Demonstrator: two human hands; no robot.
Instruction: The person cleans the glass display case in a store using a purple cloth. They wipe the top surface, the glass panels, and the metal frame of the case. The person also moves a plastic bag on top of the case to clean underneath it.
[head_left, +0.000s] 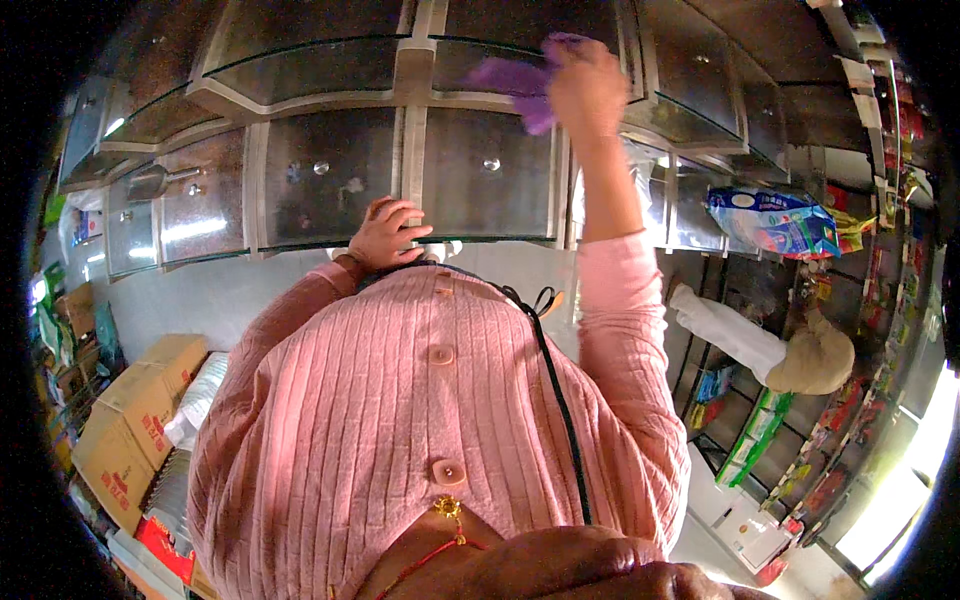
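Note:
My right hand (589, 94) grips a purple cloth (517, 86), blurred, at the right end of an upper glass panel (487, 67). Fingers apart, my left hand (386, 232) rests at the front edge of the lower tier, by a metal upright (412, 180). On either side of that upright lie two clear lower panels, the left one (330, 202) and the right one (487, 199), each with a round knob. Pale smudges show through the left panel.
A metal scoop (150, 182) lies on the left panels. A blue printed bag (776, 221) sits at the right end. Cardboard boxes (139, 427) stand at left. Shelves of packaged goods (840, 420) and a white chest (750, 529) are at right.

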